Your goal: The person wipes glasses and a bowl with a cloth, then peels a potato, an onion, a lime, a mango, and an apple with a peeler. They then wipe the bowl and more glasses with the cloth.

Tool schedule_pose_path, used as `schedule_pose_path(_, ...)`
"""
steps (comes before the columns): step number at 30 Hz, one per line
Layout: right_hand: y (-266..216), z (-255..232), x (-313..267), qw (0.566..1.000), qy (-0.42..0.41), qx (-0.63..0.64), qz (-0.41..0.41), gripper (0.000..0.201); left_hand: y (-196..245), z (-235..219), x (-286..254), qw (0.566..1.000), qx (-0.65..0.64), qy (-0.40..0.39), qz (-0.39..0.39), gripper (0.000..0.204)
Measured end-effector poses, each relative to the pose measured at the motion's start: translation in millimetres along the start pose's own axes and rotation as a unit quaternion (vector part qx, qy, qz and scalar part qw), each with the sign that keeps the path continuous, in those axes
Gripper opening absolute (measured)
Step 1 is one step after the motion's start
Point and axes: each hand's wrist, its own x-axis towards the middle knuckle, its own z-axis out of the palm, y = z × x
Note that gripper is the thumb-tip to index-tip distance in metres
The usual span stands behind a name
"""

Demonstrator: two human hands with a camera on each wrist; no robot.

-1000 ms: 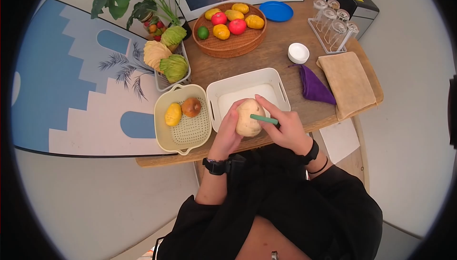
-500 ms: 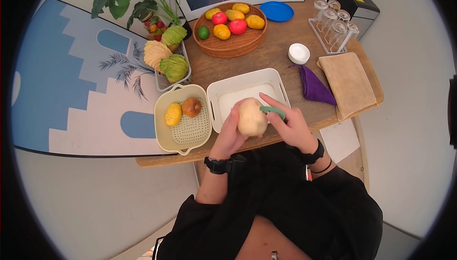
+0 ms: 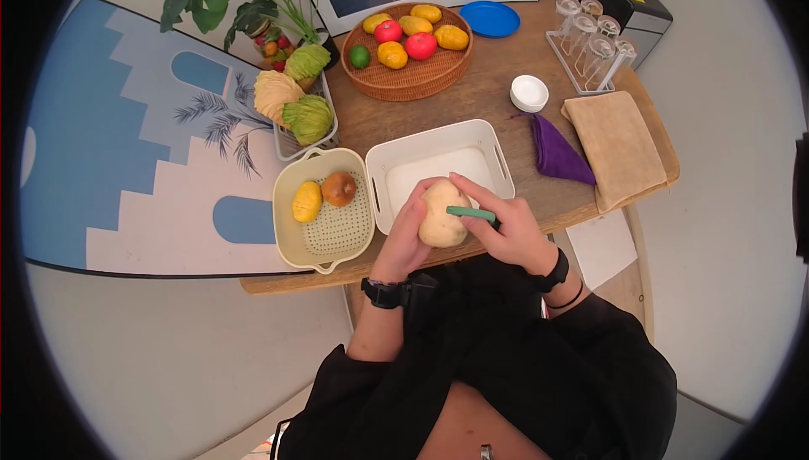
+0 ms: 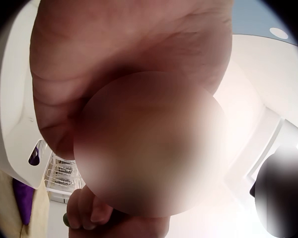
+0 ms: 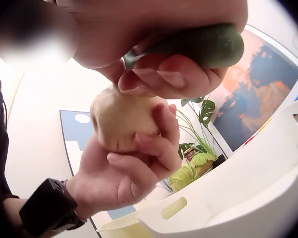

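A large pale potato [image 3: 436, 228] rests in the left hand [image 3: 401, 241], its fingers wrapped round the side and underneath, as the right wrist view shows. In the right hand [image 3: 518, 232] is a peeler with a green handle [image 3: 472, 213], gripped in curled fingers. The peeler's head lies over the middle of the potato's upper face in the head view. Seen from the right wrist, fingers curl round the thick green handle [image 5: 216, 47] just above the potato [image 5: 124, 119]. Both hands are held above the near edge of a white bin [image 3: 434, 165].
Left of the bin, a cream colander [image 3: 337, 237] holds a yellow potato [image 3: 307, 202] and a brown onion [image 3: 339, 189]. Behind stands a wicker basket [image 3: 404, 85] of fruit. To the right are a purple cloth [image 3: 556, 152], a beige towel [image 3: 615, 148] and white bowls [image 3: 529, 93].
The peeler slid to the potato's right side half a second ago and is now back over its middle. The right hand moved with it; the left hand kept its hold on the potato.
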Motion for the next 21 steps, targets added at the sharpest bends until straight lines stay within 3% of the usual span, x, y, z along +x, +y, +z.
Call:
schedule_pose_path(2, 7.9, 4.1, 3.2, 0.999, 0.018, 0.024, -0.039, 0.051, 2.8, -2.6, -1.7, 0.999, 0.014, -0.030, 0.007, 0.063)
schedule_pose_path(4, 10.5, 1.1, 5.1, 0.995, 0.037, 0.047, -0.078, 0.046, 5.8, -7.8, -5.0, 0.994, 0.023, -0.093, -0.062, 0.070)
schedule_pose_path(6, 7.4, -10.9, 5.1, 0.994, -0.076, 0.070, 0.022, 0.040, 6.4, -17.1, -9.3, 0.989, 0.036, -0.114, -0.088, 0.072)
schedule_pose_path(7, 4.1, -14.2, 7.0, 0.994, -0.076, 0.070, 0.022, 0.040, 6.8, -20.1, -10.5, 0.983, 0.049, -0.135, -0.114, 0.074)
schedule_pose_path(9, -1.1, -19.3, 9.4, 0.975, -0.152, 0.126, 0.100, 0.038, 9.6, -19.2, -10.9, 0.980, 0.068, -0.154, -0.104, 0.073)
schedule_pose_path(11, 2.7, -15.2, 7.4, 0.977, -0.124, 0.141, 0.104, 0.039, 12.7, -15.1, -10.4, 0.977, 0.087, -0.173, -0.093, 0.072)
schedule_pose_path(14, -1.6, -10.2, 3.2, 0.988, -0.055, 0.121, 0.081, 0.046, 11.8, -6.3, -5.6, 0.983, -0.028, -0.135, -0.125, 0.063)
schedule_pose_path(16, -2.5, -5.3, -0.2, 0.995, -0.011, 0.085, 0.055, 0.051, 4.7, 1.4, 2.8, 0.993, -0.067, 0.034, -0.086, 0.058)
schedule_pose_path(18, 4.4, 3.5, -4.1, 0.996, 0.014, -0.072, -0.045, 0.064, 1.8, 7.2, 8.2, 0.991, -0.082, 0.061, -0.089, 0.057)
schedule_pose_path(21, 5.4, 15.1, -6.6, 0.994, 0.051, -0.094, -0.039, 0.070, 0.9, 14.6, 9.7, 0.988, -0.087, 0.082, -0.094, 0.055)
